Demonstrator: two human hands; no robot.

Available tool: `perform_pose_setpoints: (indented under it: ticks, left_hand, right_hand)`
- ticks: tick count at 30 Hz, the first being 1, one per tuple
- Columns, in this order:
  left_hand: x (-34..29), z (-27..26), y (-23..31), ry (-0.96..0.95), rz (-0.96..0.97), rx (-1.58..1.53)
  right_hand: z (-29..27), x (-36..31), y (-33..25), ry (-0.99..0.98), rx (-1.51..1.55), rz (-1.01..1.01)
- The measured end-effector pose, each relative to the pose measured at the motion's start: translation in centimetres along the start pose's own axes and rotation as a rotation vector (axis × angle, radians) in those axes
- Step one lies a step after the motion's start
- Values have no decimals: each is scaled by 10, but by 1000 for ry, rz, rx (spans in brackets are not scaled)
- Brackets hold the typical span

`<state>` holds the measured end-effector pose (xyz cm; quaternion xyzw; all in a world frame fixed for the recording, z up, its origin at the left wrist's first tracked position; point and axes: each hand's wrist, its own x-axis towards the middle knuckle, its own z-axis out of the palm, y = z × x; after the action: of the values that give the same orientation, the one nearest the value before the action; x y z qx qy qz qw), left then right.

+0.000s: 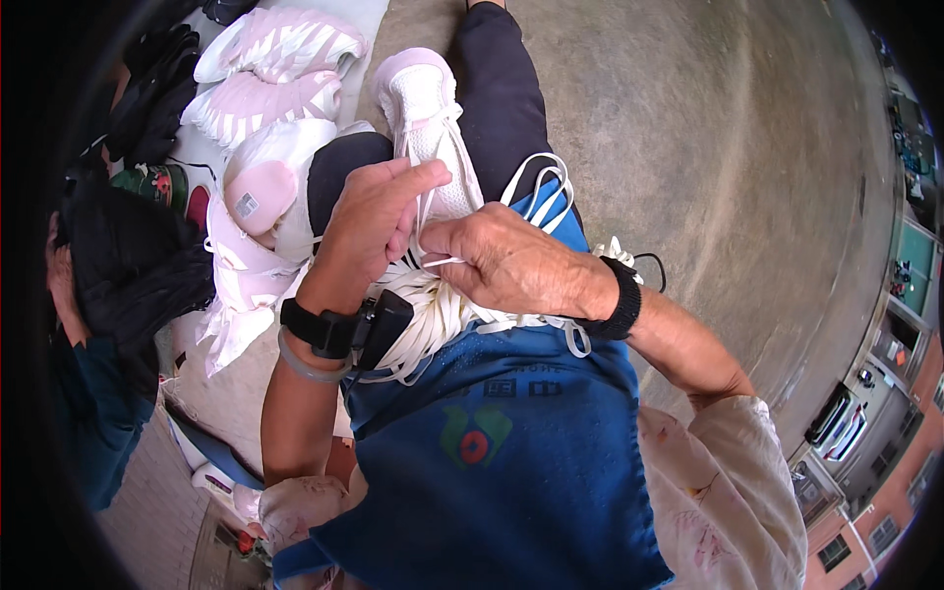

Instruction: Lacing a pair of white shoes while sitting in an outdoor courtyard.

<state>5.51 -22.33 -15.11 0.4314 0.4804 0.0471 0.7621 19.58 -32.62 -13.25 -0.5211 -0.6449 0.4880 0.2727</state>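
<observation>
A white and pale pink sneaker [418, 93] lies between my legs with its toe pointing away from me. White lace runs through its upper eyelets. My left hand [369, 221] is closed beside the shoe's near end, fingertips on the white shoelace [423, 206]. From the right, my right hand [506, 258] pinches the same lace, and a short end pokes out by its thumb. Beneath both hands a thick bundle of white laces [433, 329] rests on my blue apron [492, 413]. The shoe's near end is partly hidden by my hands.
More pink and white sneakers [261, 98] are piled at the left on a pale surface, some in clear wrapping. A person in dark clothes [118, 265] sits at the far left. A loop of lace [560, 177] stands over my right thigh. Concrete floor [678, 147] stretches to the right.
</observation>
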Motion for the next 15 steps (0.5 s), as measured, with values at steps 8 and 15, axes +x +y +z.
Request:
perform_pose_setpoints:
  ticks: [8,15]
  left_hand:
    - [-32,-8,-17,-64,44,104]
    - [-39,-8,-14,-40,188,203]
  right_hand:
    - [-29,4,13,341,-152,256]
    - [1,24,34,450,-593,157]
